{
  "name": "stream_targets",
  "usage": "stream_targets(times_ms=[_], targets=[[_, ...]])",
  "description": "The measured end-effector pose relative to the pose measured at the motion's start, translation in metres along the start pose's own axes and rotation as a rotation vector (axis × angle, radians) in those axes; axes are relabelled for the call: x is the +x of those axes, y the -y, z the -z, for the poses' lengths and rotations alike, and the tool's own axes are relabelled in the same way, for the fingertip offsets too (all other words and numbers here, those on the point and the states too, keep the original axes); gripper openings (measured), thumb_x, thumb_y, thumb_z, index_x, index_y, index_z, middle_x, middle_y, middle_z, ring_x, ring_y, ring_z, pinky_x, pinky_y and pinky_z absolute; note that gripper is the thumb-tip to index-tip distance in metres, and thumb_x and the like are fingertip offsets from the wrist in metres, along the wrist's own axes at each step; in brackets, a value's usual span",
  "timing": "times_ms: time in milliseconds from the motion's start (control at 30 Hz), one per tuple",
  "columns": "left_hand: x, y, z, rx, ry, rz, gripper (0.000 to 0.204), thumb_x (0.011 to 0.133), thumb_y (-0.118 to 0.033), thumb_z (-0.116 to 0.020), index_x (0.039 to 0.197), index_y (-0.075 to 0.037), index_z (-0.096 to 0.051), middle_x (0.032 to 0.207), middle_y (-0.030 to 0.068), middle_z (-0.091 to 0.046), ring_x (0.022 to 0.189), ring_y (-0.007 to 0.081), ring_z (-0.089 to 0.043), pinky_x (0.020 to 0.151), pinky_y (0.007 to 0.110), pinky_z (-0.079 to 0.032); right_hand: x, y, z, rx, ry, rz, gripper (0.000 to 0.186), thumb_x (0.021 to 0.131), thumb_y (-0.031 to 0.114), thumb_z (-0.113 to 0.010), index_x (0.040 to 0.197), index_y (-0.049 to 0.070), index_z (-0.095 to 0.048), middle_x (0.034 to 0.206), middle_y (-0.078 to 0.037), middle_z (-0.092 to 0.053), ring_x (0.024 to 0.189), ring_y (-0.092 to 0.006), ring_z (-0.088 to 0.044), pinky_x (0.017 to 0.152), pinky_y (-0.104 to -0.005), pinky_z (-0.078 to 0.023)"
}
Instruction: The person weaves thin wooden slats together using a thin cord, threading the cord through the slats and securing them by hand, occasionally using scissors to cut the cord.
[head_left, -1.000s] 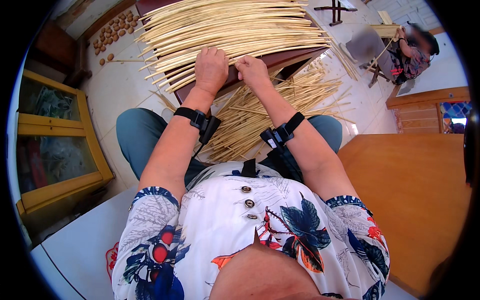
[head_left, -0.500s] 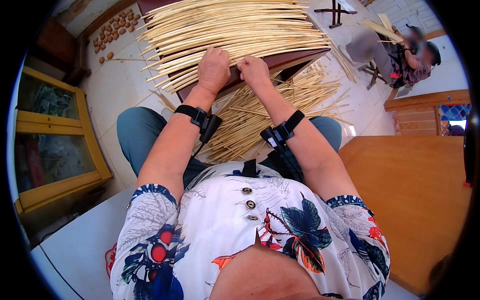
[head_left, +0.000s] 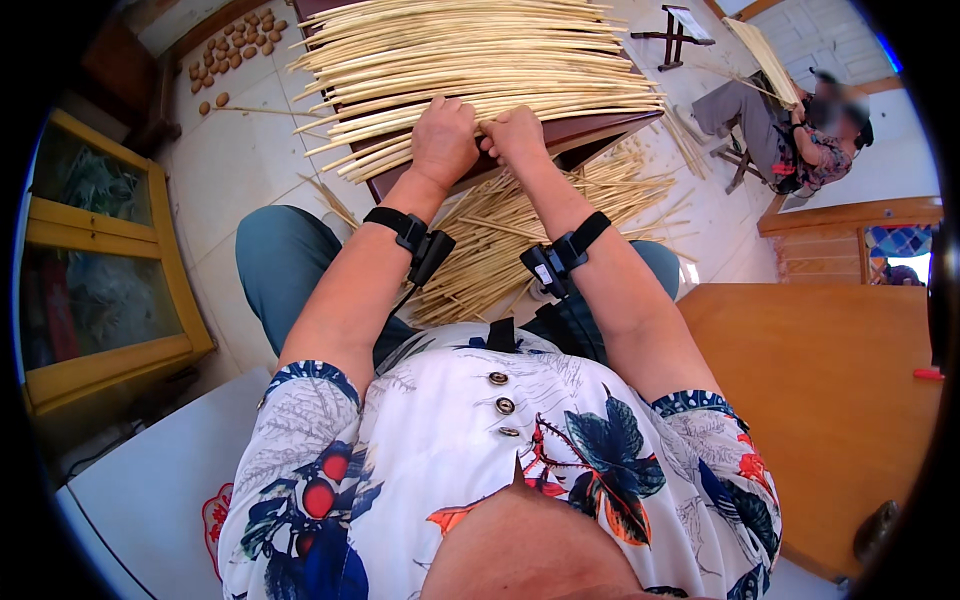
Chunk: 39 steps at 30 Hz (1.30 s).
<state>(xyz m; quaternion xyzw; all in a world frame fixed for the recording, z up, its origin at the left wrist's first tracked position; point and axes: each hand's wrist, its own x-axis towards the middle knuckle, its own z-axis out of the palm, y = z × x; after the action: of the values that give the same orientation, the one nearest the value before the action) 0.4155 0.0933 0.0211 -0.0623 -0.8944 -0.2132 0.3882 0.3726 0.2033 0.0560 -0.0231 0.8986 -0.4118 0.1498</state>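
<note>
A row of long pale stalks (head_left: 470,70) lies side by side across a dark red table (head_left: 590,135), and their ends stick out past its left edge. My left hand (head_left: 445,142) is closed on the stalks nearest me, knuckles up. Close beside it, almost touching, my right hand (head_left: 514,138) has its fingers bent in a pinch at the table's near edge. What that pinch holds is hidden by the fingers. Below the hands, between my knees, a heap of loose stalks (head_left: 480,255) lies on the floor.
Another person (head_left: 815,145) sits at the right holding a flat pale panel (head_left: 765,60). A folding stool (head_left: 673,38) stands behind the table. Several round brown things (head_left: 235,45) lie on the floor at the far left. A yellow cabinet (head_left: 110,240) stands left, a wooden tabletop (head_left: 820,380) right.
My hands have drawn a little closer together and sit slightly further right in the picture. The whole view has shifted slightly. The seated person's panel now stands more upright.
</note>
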Motion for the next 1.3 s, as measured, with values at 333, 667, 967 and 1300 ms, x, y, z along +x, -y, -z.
stream_targets(times_ms=[333, 667, 967, 1300], targets=[[-0.004, -0.005, 0.001, -0.021, -0.036, -0.007, 0.007, 0.065, -0.005, -0.06, 0.067, -0.006, -0.053, 0.071, 0.0093, -0.05, 0.074, 0.0274, -0.05, 0.065, 0.035, -0.044, 0.012, 0.005, 0.026, -0.732, -0.179, 0.536, 0.015, 0.074, 0.027, -0.06, 0.079, 0.013, -0.066, 0.09, -0.011, -0.058, 0.081, -0.0325, -0.057, 0.069, -0.0429, -0.047], [-0.007, -0.005, -0.002, -0.052, -0.055, 0.014, 0.007, 0.064, -0.004, -0.06, 0.066, -0.006, -0.053, 0.07, 0.0087, -0.051, 0.072, 0.0272, -0.049, 0.063, 0.035, -0.043, 0.044, -0.003, 0.019, -0.417, 0.108, 0.424, 0.016, 0.064, 0.024, -0.07, 0.069, 0.01, -0.063, 0.066, -0.01, -0.061, 0.065, -0.0263, -0.059, 0.06, -0.0346, -0.047], [-0.005, -0.002, -0.002, -0.049, -0.032, 0.034, 0.004, 0.066, -0.004, -0.059, 0.066, -0.006, -0.056, 0.068, 0.0078, -0.052, 0.07, 0.0265, -0.05, 0.062, 0.036, -0.044, 0.054, 0.008, 0.004, -0.485, -0.052, 0.556, 0.012, 0.065, 0.018, -0.066, 0.067, 0.006, -0.063, 0.069, -0.014, -0.061, 0.068, -0.0306, -0.059, 0.063, -0.0375, -0.047], [-0.004, -0.004, -0.002, -0.026, -0.01, 0.078, 0.008, 0.058, -0.003, -0.057, 0.065, -0.006, -0.058, 0.067, 0.0084, -0.055, 0.07, 0.025, -0.051, 0.066, 0.033, -0.043, 0.05, 0.003, 0.013, -0.395, 0.049, 0.613, 0.016, 0.058, 0.019, -0.07, 0.066, 0.007, -0.062, 0.065, -0.012, -0.061, 0.063, -0.0266, -0.059, 0.06, -0.0337, -0.047]])
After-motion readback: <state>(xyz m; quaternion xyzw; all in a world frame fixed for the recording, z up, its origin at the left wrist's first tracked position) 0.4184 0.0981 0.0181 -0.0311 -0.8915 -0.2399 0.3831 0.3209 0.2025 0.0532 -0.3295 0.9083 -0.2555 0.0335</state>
